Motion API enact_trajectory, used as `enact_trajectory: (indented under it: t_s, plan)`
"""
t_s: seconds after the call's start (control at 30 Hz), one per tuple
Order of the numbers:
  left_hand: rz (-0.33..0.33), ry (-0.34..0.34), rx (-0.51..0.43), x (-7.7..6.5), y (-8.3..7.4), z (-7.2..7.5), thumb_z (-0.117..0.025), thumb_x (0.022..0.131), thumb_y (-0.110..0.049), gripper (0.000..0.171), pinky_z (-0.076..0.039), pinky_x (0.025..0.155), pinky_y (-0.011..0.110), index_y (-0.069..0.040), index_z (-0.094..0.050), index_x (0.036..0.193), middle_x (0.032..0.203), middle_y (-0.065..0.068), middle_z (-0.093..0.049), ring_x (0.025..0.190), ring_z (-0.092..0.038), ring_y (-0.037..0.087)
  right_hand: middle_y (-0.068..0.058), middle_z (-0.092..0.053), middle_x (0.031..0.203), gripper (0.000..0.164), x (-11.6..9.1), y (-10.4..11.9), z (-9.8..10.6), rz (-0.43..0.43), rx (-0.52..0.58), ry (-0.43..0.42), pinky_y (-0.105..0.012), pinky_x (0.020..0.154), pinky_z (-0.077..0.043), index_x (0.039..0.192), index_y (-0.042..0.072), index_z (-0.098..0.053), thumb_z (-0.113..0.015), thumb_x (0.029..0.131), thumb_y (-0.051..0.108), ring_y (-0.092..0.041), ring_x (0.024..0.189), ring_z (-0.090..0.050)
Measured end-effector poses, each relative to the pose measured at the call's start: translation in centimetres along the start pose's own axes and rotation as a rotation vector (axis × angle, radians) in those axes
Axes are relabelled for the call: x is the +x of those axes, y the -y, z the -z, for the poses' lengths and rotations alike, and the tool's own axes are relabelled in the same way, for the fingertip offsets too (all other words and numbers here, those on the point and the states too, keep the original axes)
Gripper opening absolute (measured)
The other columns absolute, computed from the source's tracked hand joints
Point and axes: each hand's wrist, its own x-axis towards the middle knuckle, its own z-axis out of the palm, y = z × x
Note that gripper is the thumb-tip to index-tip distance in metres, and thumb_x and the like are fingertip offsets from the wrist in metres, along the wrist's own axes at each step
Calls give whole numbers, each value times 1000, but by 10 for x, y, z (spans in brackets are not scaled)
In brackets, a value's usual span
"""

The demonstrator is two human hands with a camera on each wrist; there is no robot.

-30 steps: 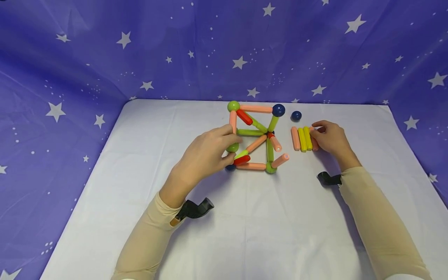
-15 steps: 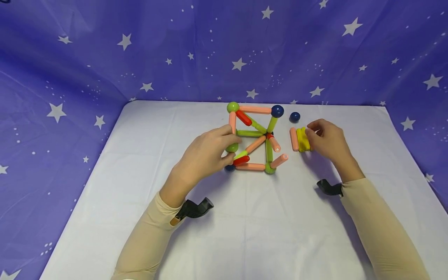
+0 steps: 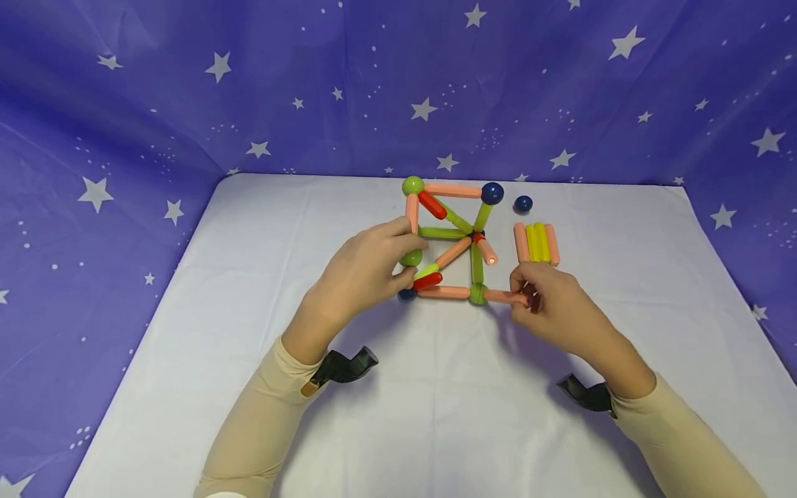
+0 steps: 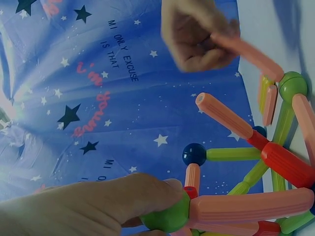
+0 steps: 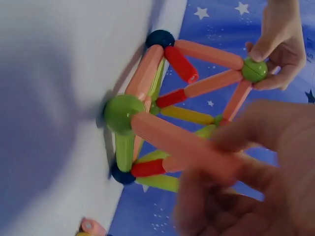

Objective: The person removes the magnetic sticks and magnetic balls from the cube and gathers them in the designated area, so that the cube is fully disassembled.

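Observation:
A frame of magnetic rods and balls stands on the table. My left hand (image 3: 370, 266) pinches a green ball (image 4: 167, 216) at a raised corner, with a pink rod (image 4: 251, 204) joined to it. My right hand (image 3: 560, 304) grips the free end of another pink rod (image 5: 172, 140). That rod's other end touches the green ball (image 5: 120, 114) at the frame's front right corner, low on the table. A further pink rod (image 4: 224, 115) juts out from the frame, its outer end free. Dark blue balls (image 3: 492, 193) and red rods (image 3: 432, 205) form other parts.
Right of the frame lies a row of loose rods: a pink rod (image 3: 521, 242), yellow rods (image 3: 537, 242) and another pink rod (image 3: 552, 243). Behind them rests a loose dark blue ball (image 3: 523, 204). The starry curtain (image 3: 349, 90) hangs past the white table's (image 3: 436, 401) back edge.
My right hand has left the row of loose rods, come nearer and left, and taken hold of the front corner's pink rod, which now tilts lower. My left hand keeps its place.

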Motion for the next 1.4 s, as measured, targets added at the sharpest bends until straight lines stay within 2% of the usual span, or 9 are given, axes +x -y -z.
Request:
enact_trajectory:
  t_s: [0.13,0.27,0.6,0.8,0.9,1.0,1.23,1.33,1.4]
  plan:
    - [-10,-7,5,0,0,0,-73,81,-6,27,-44,64,25,-11,-72,107,93,-3,-55,75,-50,12,3,-55,85,30,-6,-3,-9,31,-105,109,-27,57,-42,105,15,-67,-69,77,3,-10,67,-46]
    - [-12,-9,7,0,1,-1,-73,81,-6,27,-43,64,25,-12,-72,107,93,-4,-54,75,-49,11,2,-54,84,34,-6,-6,-20,10,-141,170,-28,58,-42,114,13,-70,-68,81,5,-11,68,-45]
    - [8,7,8,1,0,-2,-73,81,-6,28,-43,63,24,-11,-72,109,92,-5,-53,74,-49,11,3,-48,76,34,-2,-11,-23,-15,-173,206,-27,53,-37,111,13,-72,-66,78,9,-11,61,-42]
    - [18,3,12,1,1,1,-73,82,-6,28,-43,62,24,-12,-72,109,93,-4,-53,74,-49,11,4,-52,78,34,-3,-28,-23,-43,-84,212,-28,58,-39,114,12,-72,-64,82,5,-12,65,-45]
    - [14,1,18,1,2,1,-73,81,-6,28,-43,62,24,-12,-72,108,93,-4,-53,73,-49,11,1,-53,76,35,-3,-42,-17,-124,-30,149,-30,56,-39,119,10,-70,-63,85,4,-15,66,-46]
    - [8,-3,18,2,1,1,-73,81,-6,27,-43,62,24,-12,-72,108,92,-4,-53,74,-49,11,-5,-53,75,34,0,-56,-8,-245,-6,64,-33,55,-39,125,7,-66,-62,91,8,-20,66,-47]
    - [-1,1,7,2,0,-1,-73,81,-6,28,-42,63,25,-12,-71,108,93,-5,-53,74,-49,11,-18,-61,103,45,16,-96,15,-522,18,-97,-38,64,-43,137,7,-53,-52,98,29,-29,84,-54]
    - [-2,4,2,2,0,-3,-73,81,-6,29,-43,63,24,-11,-72,109,93,-5,-53,74,-49,11,-21,-59,109,48,25,-116,22,-608,26,-124,-41,68,-46,140,8,-50,-47,97,30,-33,89,-55]
    - [-4,4,0,2,1,-3,-73,81,-6,28,-43,63,24,-11,-72,109,94,-5,-54,74,-49,11,-22,-57,112,51,30,-129,23,-661,26,-105,-43,71,-46,141,5,-48,-45,97,32,-35,92,-54]
